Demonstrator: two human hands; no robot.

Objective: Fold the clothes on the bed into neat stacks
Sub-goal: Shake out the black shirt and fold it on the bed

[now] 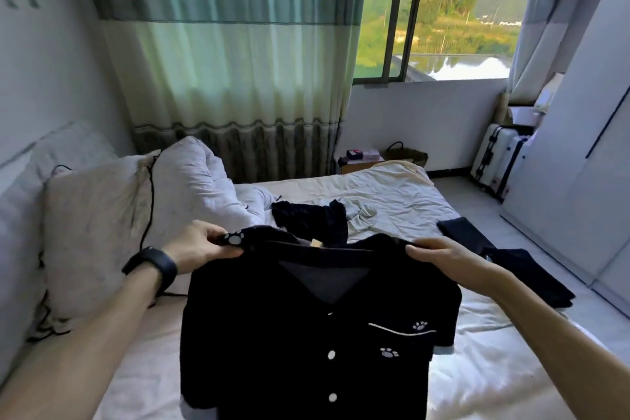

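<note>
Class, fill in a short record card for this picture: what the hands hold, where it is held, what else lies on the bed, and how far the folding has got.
held item: black button-up shirt with white paw prints
left hand: grips one shoulder
right hand: grips the other shoulder
shirt state: lifted, hanging open, unfolded
on bed: dark garment, pale garment, dark trousers, all loose
neat stacks: none visible

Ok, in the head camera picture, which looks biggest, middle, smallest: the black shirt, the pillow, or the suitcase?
1. Black shirt, though held up close to the camera, which enlarges it.
2. Pillow.
3. Suitcase, far off by the wall, so it may really be bigger.
</note>
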